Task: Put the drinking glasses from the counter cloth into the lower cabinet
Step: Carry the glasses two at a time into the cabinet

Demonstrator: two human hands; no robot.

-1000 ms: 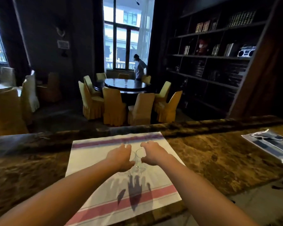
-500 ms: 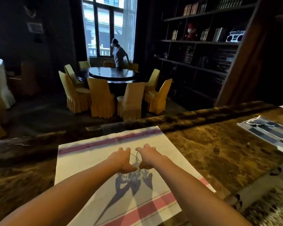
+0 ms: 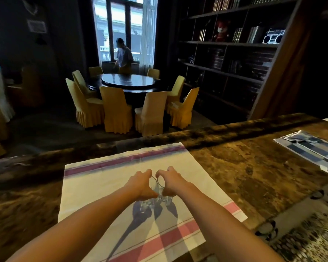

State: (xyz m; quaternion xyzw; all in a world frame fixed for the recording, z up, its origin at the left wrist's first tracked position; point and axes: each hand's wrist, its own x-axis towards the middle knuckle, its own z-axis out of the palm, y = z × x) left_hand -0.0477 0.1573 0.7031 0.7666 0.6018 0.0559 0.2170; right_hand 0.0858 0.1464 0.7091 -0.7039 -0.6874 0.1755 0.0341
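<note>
Two clear drinking glasses stand side by side on a white cloth with red and purple stripes (image 3: pixel 106 178) on the marble counter. My left hand (image 3: pixel 141 183) is wrapped around the left glass (image 3: pixel 147 204). My right hand (image 3: pixel 171 183) grips the right glass (image 3: pixel 168 199). The glass rims touch or nearly touch between my hands. Both glass bases seem to rest on the cloth; I cannot tell if they are lifted. The lower cabinet is out of view.
A brown marble counter (image 3: pixel 244 173) spreads to the right, with a folded blue checked cloth (image 3: pixel 311 150) at its far right. Beyond it are a round table (image 3: pixel 129 81) with yellow-covered chairs, a person by the window, and dark bookshelves (image 3: pixel 233 44).
The camera has shifted left and down, so the room slid right in view. My hands stay closed around the two glasses in the middle of the cloth.
</note>
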